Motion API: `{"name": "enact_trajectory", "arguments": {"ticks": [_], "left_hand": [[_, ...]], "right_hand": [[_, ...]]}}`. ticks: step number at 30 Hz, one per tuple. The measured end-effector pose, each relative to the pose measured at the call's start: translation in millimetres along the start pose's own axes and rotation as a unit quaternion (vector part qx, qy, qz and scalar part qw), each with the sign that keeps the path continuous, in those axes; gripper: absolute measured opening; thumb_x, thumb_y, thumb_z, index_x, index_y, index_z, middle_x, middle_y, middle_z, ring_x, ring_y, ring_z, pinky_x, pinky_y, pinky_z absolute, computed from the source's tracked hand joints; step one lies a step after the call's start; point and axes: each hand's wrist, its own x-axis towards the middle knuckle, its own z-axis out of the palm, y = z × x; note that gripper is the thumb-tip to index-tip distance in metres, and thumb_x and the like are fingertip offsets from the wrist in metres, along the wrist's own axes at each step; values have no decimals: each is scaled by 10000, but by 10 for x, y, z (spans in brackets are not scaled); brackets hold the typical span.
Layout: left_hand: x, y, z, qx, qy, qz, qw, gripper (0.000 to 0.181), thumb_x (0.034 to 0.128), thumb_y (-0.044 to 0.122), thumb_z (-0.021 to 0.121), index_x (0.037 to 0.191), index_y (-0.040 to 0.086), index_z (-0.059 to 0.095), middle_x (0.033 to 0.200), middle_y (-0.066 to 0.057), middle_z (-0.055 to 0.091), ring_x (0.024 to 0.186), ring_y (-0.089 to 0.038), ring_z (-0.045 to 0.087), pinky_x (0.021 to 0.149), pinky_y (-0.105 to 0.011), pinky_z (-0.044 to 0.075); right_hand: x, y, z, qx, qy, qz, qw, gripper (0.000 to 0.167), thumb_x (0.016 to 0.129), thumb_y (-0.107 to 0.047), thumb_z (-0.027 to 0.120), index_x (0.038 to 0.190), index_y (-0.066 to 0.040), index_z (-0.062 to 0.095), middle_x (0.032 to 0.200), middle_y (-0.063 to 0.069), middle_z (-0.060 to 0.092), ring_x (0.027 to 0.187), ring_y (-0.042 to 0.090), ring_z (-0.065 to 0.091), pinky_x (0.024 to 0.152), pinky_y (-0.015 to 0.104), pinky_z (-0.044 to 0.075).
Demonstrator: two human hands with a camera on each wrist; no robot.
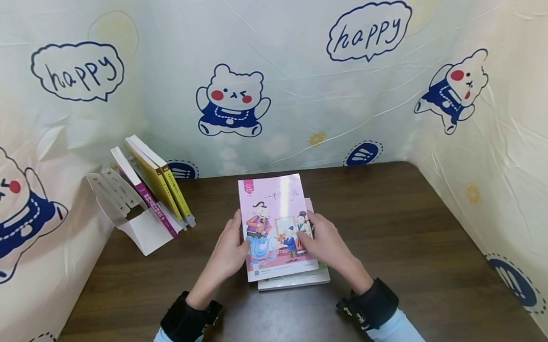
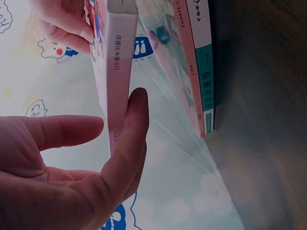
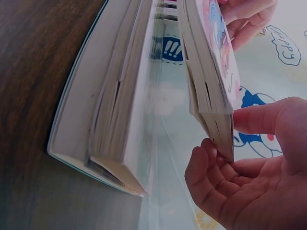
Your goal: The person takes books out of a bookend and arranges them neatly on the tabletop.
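A pink paperback book (image 1: 276, 227) with cartoon figures on its cover is held at both sides above the middle of the table. My left hand (image 1: 231, 247) grips its spine edge, thumb on the cover and fingers beneath, as the left wrist view also shows of the pink book (image 2: 120, 62). On the other side my right hand (image 1: 327, 242) pinches the page edge between thumb and fingers. Below it, apart from the held book, lie two stacked books (image 1: 297, 281), mostly hidden in the head view. The left wrist view shows a pink spine (image 2: 189, 67) and a white-and-teal spine (image 2: 205, 67).
At the table's left back stands a white book rack (image 1: 143, 233) with several books leaning in it, among them a purple-spined book (image 1: 156, 209) and yellow books (image 1: 164, 186). A patterned sheet (image 1: 290, 114) hangs behind and along both sides of the brown table (image 1: 396, 227).
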Motion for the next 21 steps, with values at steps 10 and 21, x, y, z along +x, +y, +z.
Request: {"name": "enact_trajectory", "arguments": {"ticks": [10, 21], "left_hand": [[18, -16, 96, -146, -86, 122, 9998, 806, 1017, -72, 566, 1674, -2, 105, 1714, -231, 199, 1553, -377, 258, 1199, -538, 281], [-6, 0, 148, -21, -165, -25, 9999, 709, 1022, -39, 538, 1652, -24, 213, 1657, -271, 319, 1426, -374, 459, 1134, -558, 404]], "right_hand": [[-23, 50, -10, -120, -30, 172, 9998, 664, 979, -238, 747, 1510, 76, 500, 1358, 229, 623, 1062, 284, 629, 986, 491, 553], [-51, 54, -3, -162, -98, 462, 9988, 620, 996, -197, 711, 1506, 81, 495, 1369, 244, 614, 1111, 312, 636, 989, 491, 551]]}}
